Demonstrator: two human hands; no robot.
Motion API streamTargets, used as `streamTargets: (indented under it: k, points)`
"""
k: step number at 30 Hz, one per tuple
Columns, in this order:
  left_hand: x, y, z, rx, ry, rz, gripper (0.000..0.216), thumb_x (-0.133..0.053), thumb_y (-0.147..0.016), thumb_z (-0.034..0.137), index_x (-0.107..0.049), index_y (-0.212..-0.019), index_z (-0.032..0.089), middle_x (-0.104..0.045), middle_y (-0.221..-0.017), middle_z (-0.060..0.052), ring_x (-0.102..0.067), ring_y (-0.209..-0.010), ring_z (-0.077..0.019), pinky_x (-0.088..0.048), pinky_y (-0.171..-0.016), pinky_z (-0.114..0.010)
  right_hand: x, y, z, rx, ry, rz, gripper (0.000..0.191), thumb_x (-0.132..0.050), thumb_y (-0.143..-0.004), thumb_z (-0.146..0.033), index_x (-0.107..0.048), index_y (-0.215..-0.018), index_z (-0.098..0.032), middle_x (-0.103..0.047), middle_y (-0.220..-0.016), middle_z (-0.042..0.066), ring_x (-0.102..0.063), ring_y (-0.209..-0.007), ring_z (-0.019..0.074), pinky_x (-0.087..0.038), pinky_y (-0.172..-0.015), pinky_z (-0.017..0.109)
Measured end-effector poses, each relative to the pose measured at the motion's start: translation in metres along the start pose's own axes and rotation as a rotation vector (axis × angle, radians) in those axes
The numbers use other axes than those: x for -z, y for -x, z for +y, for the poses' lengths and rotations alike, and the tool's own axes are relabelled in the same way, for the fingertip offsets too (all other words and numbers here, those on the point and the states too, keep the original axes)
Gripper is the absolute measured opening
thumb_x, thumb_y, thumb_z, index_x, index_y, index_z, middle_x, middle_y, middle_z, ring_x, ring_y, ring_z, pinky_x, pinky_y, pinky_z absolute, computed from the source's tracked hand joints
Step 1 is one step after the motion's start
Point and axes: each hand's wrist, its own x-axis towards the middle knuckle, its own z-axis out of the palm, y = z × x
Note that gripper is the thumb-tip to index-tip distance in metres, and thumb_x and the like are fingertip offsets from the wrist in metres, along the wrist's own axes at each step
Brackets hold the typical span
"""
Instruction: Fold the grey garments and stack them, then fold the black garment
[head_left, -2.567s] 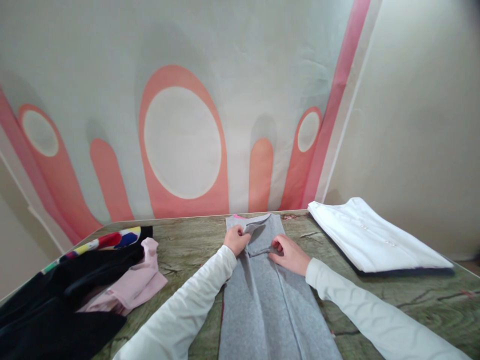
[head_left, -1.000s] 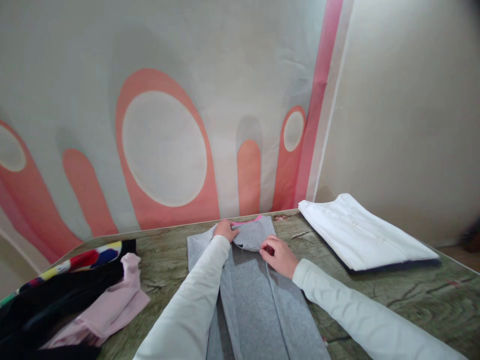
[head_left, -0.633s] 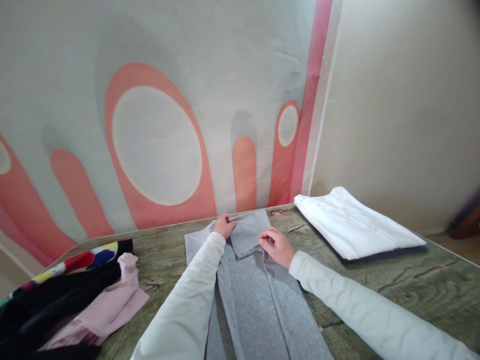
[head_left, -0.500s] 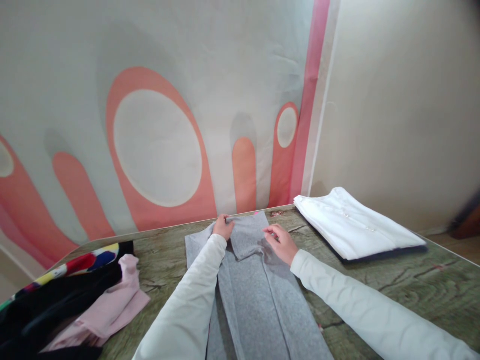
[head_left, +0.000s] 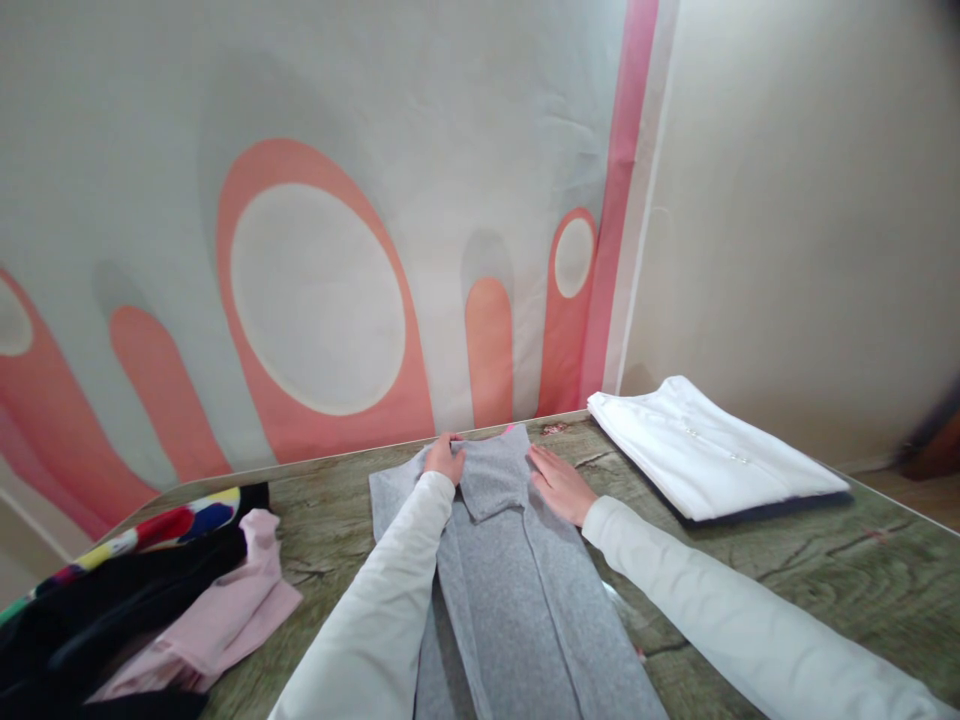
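Observation:
A grey knit garment (head_left: 517,590) lies lengthwise on the green marbled table (head_left: 787,580), its far end folded back into a small flap (head_left: 491,478). My left hand (head_left: 445,457) rests at the flap's left corner with fingers curled over the cloth edge. My right hand (head_left: 556,482) lies flat, fingers stretched out, on the garment's right side beside the flap. Both arms wear white sleeves.
A folded white shirt (head_left: 709,450) lies at the table's far right. At the left is a heap of clothes: a pink piece (head_left: 217,615), a black one (head_left: 97,620) and a multicoloured one (head_left: 165,520). A wall hanging with pink shapes stands right behind the table.
The garment's left sleeve part has spread out leftward and the top flap has been laid down. My right hand went from pinching the flap to lying flat on the cloth.

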Motion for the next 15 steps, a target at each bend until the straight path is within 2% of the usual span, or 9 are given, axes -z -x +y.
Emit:
streamTargets:
  k: [6,15]
  points:
    - [0.001,0.0,-0.002,0.028,-0.088,-0.059,0.026,-0.054,-0.073,0.016,-0.052,-0.099,0.018,-0.062,-0.083,-0.004,-0.057,-0.083,-0.0189,-0.04,-0.076,-0.026,0.005,0.003,-0.01,-0.019,0.128,-0.136,0.053,-0.021,-0.088,-0.04,-0.031,-0.134,-0.016,-0.026,-0.141,0.005,-0.018,-0.13,0.0206,-0.019,-0.103,0.038]
    - [0.013,0.005,0.006,0.051,-0.183,-0.128,0.031,-0.053,-0.074,0.014,-0.049,-0.105,0.016,-0.061,-0.089,-0.009,-0.057,-0.089,-0.0215,-0.039,-0.079,-0.028,0.007,0.005,-0.014,-0.01,0.162,-0.192,0.056,-0.022,-0.087,-0.047,-0.03,-0.134,-0.017,-0.025,-0.141,0.006,-0.019,-0.129,0.0226,-0.016,-0.102,0.039]
